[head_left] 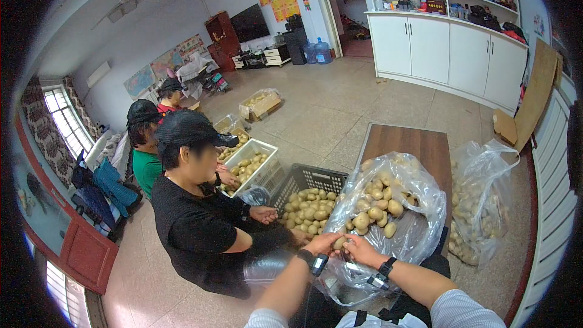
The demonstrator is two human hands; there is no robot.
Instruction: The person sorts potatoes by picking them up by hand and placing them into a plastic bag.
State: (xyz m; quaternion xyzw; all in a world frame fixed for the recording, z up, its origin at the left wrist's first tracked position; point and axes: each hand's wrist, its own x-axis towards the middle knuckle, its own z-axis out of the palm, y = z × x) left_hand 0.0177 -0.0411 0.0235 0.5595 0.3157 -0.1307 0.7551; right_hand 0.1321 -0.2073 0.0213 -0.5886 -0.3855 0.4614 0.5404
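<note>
A potato (339,243) sits between my two hands, at the near edge of a clear plastic bag. My left hand (322,245) closes on it from the left, and my right hand (362,250) grips it from the other side. Just beyond them, the open bag (426,218) spreads over a brown table (413,138) with loose potatoes (378,201) in it. Left of the bag stands a dark grey crate (296,177) holding many potatoes (310,208). Both wrists carry a dark band with a small device.
A co-worker in black (194,231) sits at my left, hands by the grey crate. Two more people sit beyond. A white crate (267,159) and a cardboard box (265,109) hold potatoes. Another full plastic bag (480,206) stands on the floor at right, near white cabinets (428,48).
</note>
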